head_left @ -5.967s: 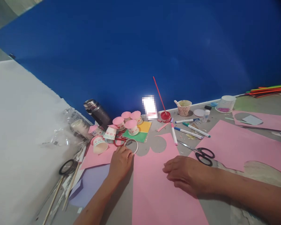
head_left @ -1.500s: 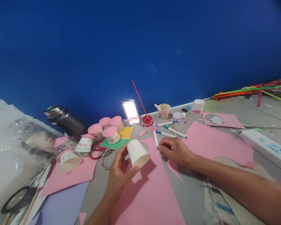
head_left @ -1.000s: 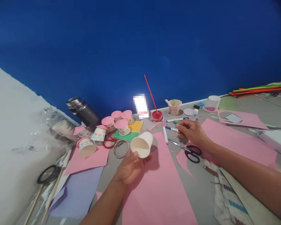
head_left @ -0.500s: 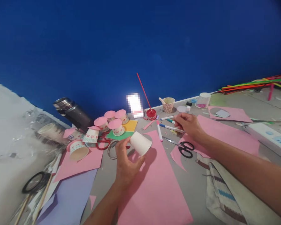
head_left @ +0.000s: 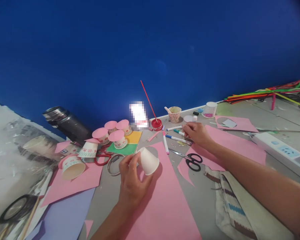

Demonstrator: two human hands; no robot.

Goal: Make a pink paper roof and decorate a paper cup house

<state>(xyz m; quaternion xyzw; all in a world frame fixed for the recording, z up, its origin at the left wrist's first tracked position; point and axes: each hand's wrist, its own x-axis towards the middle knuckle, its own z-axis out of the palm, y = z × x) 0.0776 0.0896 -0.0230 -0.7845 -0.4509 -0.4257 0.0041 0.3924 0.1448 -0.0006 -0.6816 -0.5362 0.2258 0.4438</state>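
Note:
My left hand [head_left: 133,180] is closed round a plain white paper cup [head_left: 148,161], tilted with its wide end toward the lower right, above a long pink paper sheet [head_left: 162,203]. Farther right, my right hand [head_left: 197,135] has its fingers pinched at a green-capped marker [head_left: 179,132] lying on the table; the hand covers the marker's other end. Beside it are a blue marker [head_left: 178,139], a white marker with a dark cap [head_left: 174,128] and a pink marker [head_left: 166,142]. Black-handled scissors [head_left: 193,161] lie just in front of that hand.
Several decorated cups with pink tops [head_left: 116,135] stand at left by a dark flask [head_left: 67,125]. A red glue pot [head_left: 156,124] with a stick, a patterned cup [head_left: 174,115] and an upturned cup [head_left: 210,110] line the blue wall. A power strip [head_left: 282,148] sits right.
The view has shifted, moving things slightly left and down. My left hand has tipped the white cup so its wide end points lower. My right hand stays by the green-capped marker.

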